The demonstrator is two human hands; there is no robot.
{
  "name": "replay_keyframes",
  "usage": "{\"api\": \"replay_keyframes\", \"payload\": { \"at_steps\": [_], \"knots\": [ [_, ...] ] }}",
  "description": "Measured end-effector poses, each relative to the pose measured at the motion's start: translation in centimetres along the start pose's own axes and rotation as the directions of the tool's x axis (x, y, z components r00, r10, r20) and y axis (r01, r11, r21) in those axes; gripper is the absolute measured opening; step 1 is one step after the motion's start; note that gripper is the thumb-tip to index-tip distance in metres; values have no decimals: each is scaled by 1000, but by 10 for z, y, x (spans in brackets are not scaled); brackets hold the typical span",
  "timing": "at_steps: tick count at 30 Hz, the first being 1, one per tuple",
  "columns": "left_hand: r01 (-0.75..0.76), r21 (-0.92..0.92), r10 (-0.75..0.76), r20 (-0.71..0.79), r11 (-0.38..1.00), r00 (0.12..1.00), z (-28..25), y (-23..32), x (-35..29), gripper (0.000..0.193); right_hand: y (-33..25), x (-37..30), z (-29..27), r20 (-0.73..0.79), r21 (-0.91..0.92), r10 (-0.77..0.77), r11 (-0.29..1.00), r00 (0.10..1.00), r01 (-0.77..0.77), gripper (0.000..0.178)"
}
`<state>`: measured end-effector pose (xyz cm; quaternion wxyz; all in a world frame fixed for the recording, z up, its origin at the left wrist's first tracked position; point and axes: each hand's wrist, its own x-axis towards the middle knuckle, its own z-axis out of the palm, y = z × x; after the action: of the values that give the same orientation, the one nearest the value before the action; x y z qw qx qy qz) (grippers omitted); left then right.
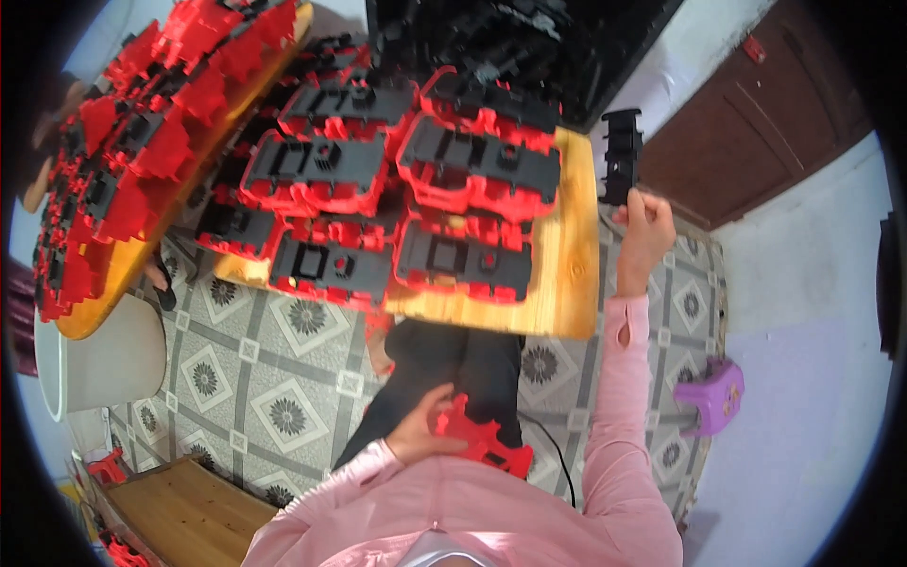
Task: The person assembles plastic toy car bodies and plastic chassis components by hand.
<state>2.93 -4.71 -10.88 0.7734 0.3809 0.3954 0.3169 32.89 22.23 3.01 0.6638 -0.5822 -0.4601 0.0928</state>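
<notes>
My right hand [647, 230] is stretched out past the right side of the wooden table. Its fingers pinch the lower end of a black plastic part [621, 151], a long piece with notched edges, held upright in the air. Low in front of my body, my left hand [422, 430] grips a red plastic frame [482, 439] with a jagged outline, resting over my lap. Part of that frame is hidden against my pink top. On the table, several red frames with black plates fitted in them [468, 163] are stacked in rows, in front of me.
The wooden table [572, 274] has a bare strip at its right. A second table [118, 307] at the left is heaped with red and black parts, with another person's arm [38, 186] beyond. A white tub [104, 364], purple stool [710, 395] and black cable [564, 460] stand or lie around.
</notes>
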Motion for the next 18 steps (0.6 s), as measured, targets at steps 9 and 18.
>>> {"api": "replay_keyframes", "payload": {
  "at_steps": [9, 18],
  "knots": [
    [-98, -230, 144, 194, 968, 970, -46, 64, 12, 89, 4, -158, -108, 200, 457, 691, 561, 695, -690, 14],
    [43, -506, 84, 225, 862, 971, -78, 36, 26, 65, -45, -150, -90, 455, -254, -159, 920, 876, 299, 30]
  ]
}}
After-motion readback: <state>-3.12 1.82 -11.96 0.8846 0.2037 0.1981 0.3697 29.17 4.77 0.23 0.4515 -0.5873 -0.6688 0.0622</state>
